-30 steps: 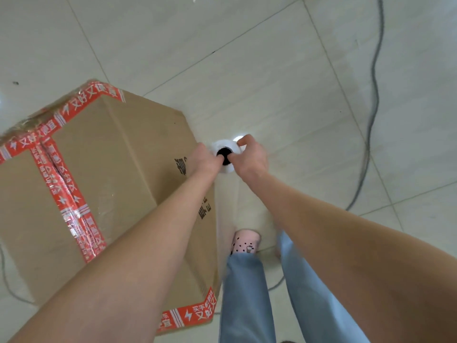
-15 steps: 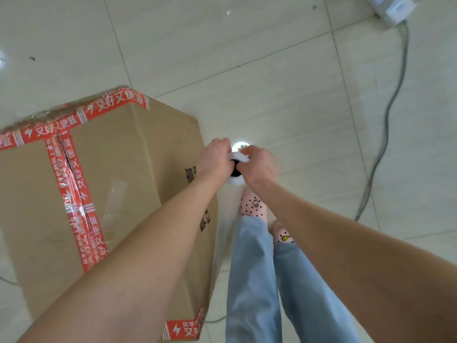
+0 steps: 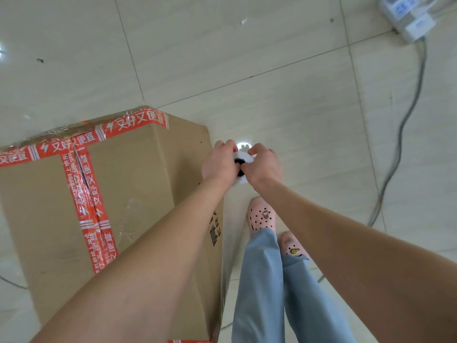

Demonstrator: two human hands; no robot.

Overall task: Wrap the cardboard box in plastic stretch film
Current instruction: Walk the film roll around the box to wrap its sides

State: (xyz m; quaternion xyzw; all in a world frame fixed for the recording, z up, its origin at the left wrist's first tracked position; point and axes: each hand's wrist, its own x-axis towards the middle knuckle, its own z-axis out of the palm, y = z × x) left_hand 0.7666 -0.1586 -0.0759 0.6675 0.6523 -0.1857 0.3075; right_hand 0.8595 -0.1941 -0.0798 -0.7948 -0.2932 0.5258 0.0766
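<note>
Cardboard box (image 3: 123,206) sits on the floor, filling the 9 o'clock side of the view. Stretch film (image 3: 57,131) shows as sheen along its 11 o'clock top edge. The top is mostly bare, so I judge the wrap partial, with more passes needed. Film roll (image 3: 243,154) stands upright off the box's 3 o'clock corner. Both arms are extended. Left hand (image 3: 218,164) and right hand (image 3: 265,167) curl their fingers over the roll's top end.

**Around the Tiled Floor**

The floor (image 3: 272,58) was pale glossy tile with thin dark grout lines. A white power strip (image 3: 405,16) lay at the far right corner, and a grey cable (image 3: 405,115) trailed from it across the tiles. Two pink perforated clogs stood close together, one (image 3: 262,216) ahead of the other (image 3: 294,246), below light blue trousers (image 3: 262,293). A dark speck (image 3: 40,60) marked a far-left tile.
</note>
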